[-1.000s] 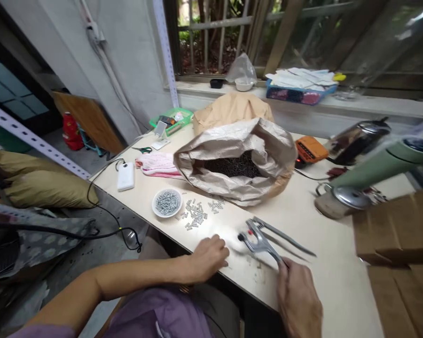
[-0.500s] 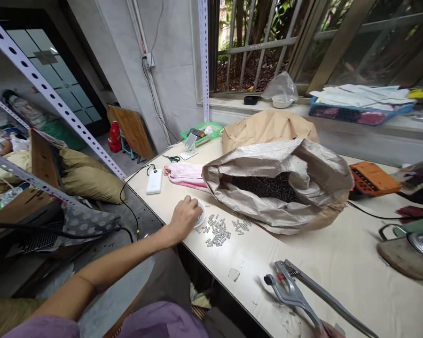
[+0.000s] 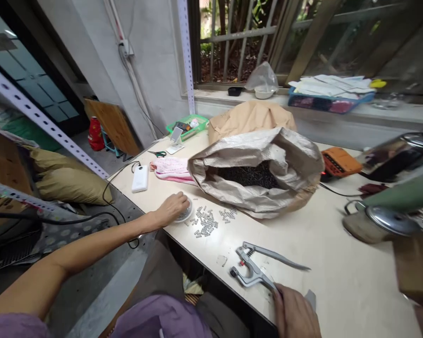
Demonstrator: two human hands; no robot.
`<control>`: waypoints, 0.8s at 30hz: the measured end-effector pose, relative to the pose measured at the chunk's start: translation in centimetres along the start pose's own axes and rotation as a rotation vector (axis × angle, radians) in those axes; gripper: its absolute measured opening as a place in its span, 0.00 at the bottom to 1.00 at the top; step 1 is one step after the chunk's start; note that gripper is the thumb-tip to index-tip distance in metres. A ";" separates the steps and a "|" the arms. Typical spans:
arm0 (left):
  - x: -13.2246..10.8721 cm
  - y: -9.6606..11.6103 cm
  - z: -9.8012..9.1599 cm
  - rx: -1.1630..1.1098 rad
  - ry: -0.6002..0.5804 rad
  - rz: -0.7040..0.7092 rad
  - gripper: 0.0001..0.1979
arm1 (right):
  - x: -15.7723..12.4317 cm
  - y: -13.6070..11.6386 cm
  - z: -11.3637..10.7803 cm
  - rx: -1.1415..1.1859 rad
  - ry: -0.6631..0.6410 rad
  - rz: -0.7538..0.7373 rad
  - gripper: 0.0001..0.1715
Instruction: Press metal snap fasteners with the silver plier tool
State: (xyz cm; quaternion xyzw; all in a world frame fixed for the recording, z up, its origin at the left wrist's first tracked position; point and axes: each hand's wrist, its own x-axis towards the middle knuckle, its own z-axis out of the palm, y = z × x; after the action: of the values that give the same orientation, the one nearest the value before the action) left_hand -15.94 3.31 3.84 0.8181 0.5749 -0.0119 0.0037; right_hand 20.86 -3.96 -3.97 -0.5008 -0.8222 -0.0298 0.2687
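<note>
My left hand (image 3: 175,205) is over a small round white dish (image 3: 185,215) close to the table's left edge. Its fingers are pressed together, and what they hold, if anything, is hidden. Beside the dish lies a loose pile of small silvery metal pieces (image 3: 206,221), possibly springs, with a smaller group (image 3: 228,215) to its right. At the lower right, my right hand (image 3: 298,313) grips one handle of grey metal snap-fastener pliers (image 3: 254,272). The pliers' jaws are apart, and their other handle (image 3: 280,257) stands spread away from the hand.
A large open sack (image 3: 257,145) of dark small parts (image 3: 252,176) leans mid-table. On the left are a white power bank (image 3: 140,179), pink cloth (image 3: 172,169), scissors (image 3: 158,154) and green basket (image 3: 193,126). At right sit an orange device (image 3: 340,162) and a metal-lidded pot (image 3: 370,223).
The view has swung right, so the table's things sit further left. My right hand and the pliers have come further into view. My left hand is still at the dish.
</note>
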 end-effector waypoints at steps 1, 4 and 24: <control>-0.3 0.6 -0.4 -0.085 0.066 -0.030 0.09 | 0.2 -0.6 -0.4 -0.012 0.000 0.004 0.16; -0.8 3.9 -0.6 -0.550 0.151 -0.075 0.08 | 0.5 -1.6 -1.0 -0.072 -0.006 0.004 0.13; 2.0 14.7 4.0 -0.997 -0.358 -0.351 0.11 | -0.5 -1.9 -1.0 -0.112 -0.154 0.100 0.12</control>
State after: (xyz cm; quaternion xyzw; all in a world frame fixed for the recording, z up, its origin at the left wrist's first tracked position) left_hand -1.54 0.12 -0.33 0.5946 0.6289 0.1222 0.4858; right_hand 19.84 -5.62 -2.95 -0.5562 -0.8115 -0.0240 0.1775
